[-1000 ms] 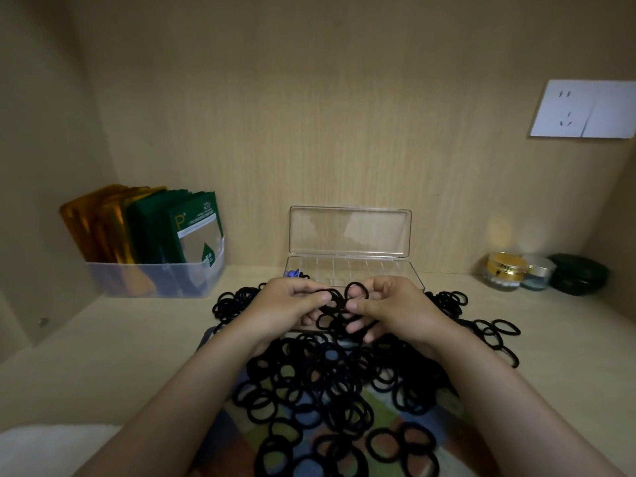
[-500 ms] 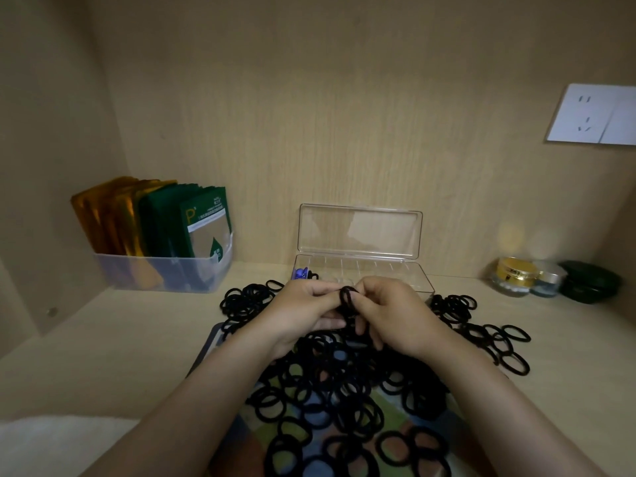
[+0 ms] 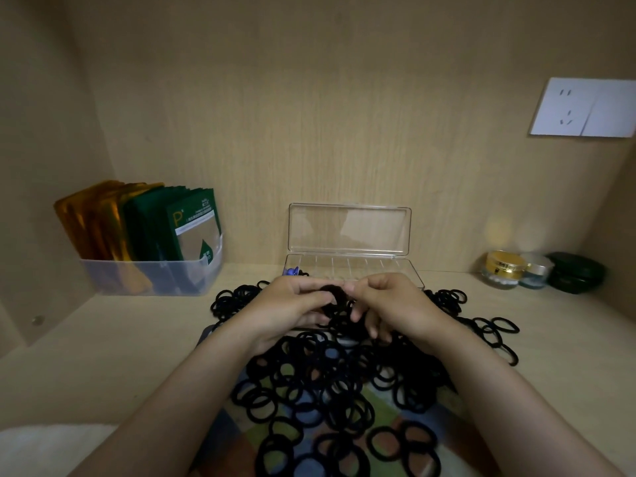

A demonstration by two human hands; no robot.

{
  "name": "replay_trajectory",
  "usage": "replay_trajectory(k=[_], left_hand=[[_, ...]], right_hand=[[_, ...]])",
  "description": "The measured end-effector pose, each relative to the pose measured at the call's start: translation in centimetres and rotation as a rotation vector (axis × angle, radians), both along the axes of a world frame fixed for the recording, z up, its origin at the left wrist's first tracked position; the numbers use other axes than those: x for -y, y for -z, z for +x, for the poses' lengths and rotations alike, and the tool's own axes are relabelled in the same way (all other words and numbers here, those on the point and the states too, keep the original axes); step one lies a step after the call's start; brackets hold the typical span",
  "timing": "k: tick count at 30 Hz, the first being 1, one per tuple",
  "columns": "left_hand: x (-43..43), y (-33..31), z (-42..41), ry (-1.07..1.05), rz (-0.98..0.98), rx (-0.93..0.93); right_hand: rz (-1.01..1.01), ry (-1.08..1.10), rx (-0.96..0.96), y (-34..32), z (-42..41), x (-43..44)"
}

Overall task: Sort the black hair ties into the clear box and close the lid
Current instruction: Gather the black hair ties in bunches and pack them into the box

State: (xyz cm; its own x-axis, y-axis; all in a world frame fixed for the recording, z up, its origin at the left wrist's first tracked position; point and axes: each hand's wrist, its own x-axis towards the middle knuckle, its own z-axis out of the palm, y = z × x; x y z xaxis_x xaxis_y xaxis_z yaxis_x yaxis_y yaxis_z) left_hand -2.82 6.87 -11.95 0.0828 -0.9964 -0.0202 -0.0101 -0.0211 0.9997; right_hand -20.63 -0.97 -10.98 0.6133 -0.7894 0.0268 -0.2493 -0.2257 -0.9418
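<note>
A big heap of black hair ties [image 3: 330, 383] covers a colourful mat on the shelf in front of me. Behind it stands the clear box [image 3: 409, 270], its lid [image 3: 349, 228] upright and open, with a small blue thing at its left end. My left hand [image 3: 289, 308] and my right hand [image 3: 389, 304] meet just in front of the box. Together they pinch a small bunch of black hair ties [image 3: 332, 292] between thumbs and fingers, above the heap.
A translucent bin [image 3: 151, 277] with gold and green packets stands at the back left. Small jars, gold [image 3: 504, 268] and dark green [image 3: 576, 271], sit at the back right. A white wall socket [image 3: 581, 108] is on the back panel. Wooden walls close both sides.
My hands have drawn closer together and gathered the ties from loose loops into a tight bunch, lifted slightly toward the box.
</note>
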Motion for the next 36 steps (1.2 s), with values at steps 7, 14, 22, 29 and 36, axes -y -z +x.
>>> replay_trajectory(k=[7, 14, 22, 29, 36], left_hand=[[0.3, 0.1, 1.4, -0.188, 0.007, 0.075], [0.3, 0.5, 1.7, -0.206, -0.002, 0.132], [0.5, 0.8, 1.8, -0.312, -0.061, 0.241], [0.6, 1.0, 0.7, -0.265, -0.05, 0.073], [0.2, 0.5, -0.2, -0.082, -0.008, -0.104]], right_hand=[[-0.645, -0.016, -0.492, -0.2, -1.3, 0.7], [-0.863, -0.16, -0.864, 0.6, 0.6, 0.3], [-0.798, -0.023, -0.624, 1.1, 0.9, 0.9], [0.146, -0.109, 0.207, 0.2, 0.6, -0.2], [0.089, 0.023, 0.075, 0.7, 1.1, -0.4]])
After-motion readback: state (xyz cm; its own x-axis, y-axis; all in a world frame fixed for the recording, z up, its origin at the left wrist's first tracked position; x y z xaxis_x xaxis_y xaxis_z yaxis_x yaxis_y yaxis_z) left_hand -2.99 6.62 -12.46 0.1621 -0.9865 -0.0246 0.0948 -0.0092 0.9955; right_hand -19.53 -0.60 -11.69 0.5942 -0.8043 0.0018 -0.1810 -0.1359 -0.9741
